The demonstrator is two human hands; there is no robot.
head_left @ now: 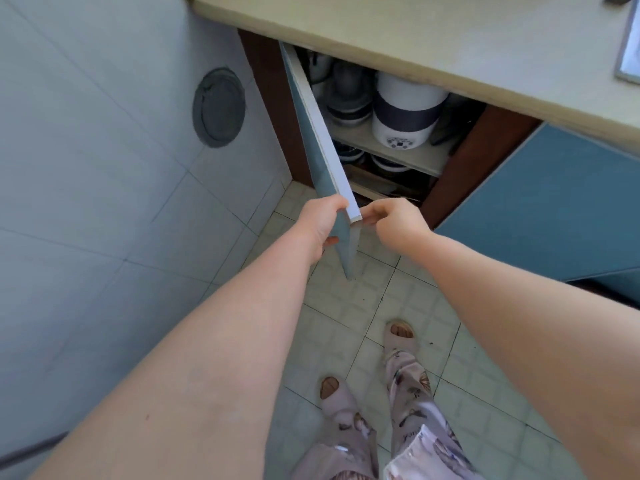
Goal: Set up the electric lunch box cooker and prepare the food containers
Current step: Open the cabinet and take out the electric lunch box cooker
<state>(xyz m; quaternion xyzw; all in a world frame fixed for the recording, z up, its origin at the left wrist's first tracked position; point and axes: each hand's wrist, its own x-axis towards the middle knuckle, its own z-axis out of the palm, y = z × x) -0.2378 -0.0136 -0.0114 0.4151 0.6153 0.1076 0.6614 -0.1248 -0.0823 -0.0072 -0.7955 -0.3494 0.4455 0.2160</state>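
White cylindrical cooker with grey band (405, 109) stands on the upper cupboard shelf (415, 157); left hand (320, 225) grips the blue cabinet door (304, 140), right hand (398, 220) pinches its edge. Likely smooth, weighty: lift by both sides.

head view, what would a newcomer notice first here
The blue cabinet door stands open at centre, with the left hand and right hand each taking a grip on its near edge. Behind it, a white cooker with a dark band sits on the upper shelf, beside stacked pots.
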